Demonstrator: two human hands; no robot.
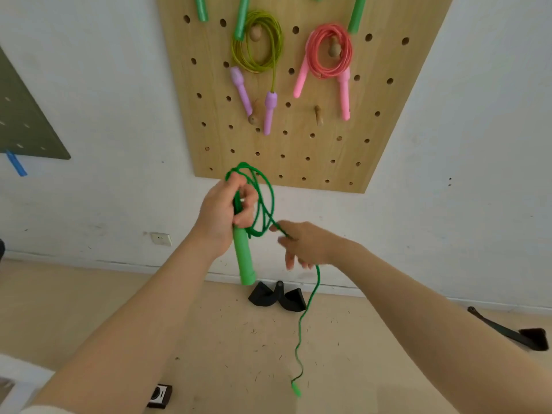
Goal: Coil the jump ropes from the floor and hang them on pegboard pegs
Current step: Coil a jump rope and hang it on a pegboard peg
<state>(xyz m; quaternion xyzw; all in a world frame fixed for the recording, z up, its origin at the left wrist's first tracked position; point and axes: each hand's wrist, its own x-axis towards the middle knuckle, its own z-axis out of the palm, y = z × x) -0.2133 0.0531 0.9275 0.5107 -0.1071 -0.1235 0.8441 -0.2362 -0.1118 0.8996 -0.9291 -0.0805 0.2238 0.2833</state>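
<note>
**Green rope half coiled in front of the pegboard**

The left hand (227,212) is curled tight round the top of a green handle (244,258) and a few loops of the green rope (263,201), holding the bundle up just below the wooden pegboard (328,144). The handle hangs down out of the fist. The right hand (304,245) pinches the cord between thumb and forefinger just beside the loops, its other fingers loose; it is a little blurred. From that hand the rest of the cord drops in a wavy line to the floor (89,309), ending in a small green tip (296,389).

On the board, a yellow-green coil with purple handles (258,43) hangs on one peg, and a pink coil with pink handles (328,52) on another beside it. More green handles (201,8) show at the top edge.
</note>
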